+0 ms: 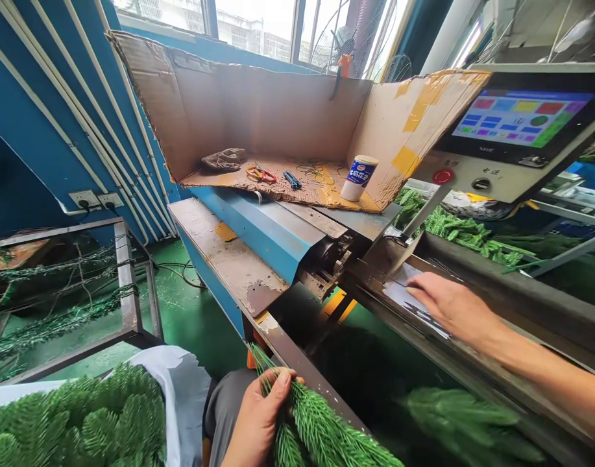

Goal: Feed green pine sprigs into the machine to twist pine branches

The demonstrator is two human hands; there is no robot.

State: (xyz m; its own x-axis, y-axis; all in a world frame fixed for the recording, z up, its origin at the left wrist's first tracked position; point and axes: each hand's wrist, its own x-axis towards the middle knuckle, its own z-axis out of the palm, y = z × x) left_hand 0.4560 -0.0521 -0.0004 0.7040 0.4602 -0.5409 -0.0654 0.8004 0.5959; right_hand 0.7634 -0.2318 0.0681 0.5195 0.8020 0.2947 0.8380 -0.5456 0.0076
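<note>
Green artificial pine branch (316, 415) clamped in left grip (261, 415), right grip (453, 305) spread open on metal plate (399, 292).

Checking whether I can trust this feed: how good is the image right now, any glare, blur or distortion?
Head view: the window is washed out by daylight; the wide lens stretches the metal bench; the green artificial branch at lower right is blurred; the right hand looks fairly sharp.

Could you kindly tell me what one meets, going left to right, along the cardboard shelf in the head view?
Crumpled brown cloth, orange-and-red-handled scissors, blue-handled hand tool, white cylindrical cup with a blue label.
</note>
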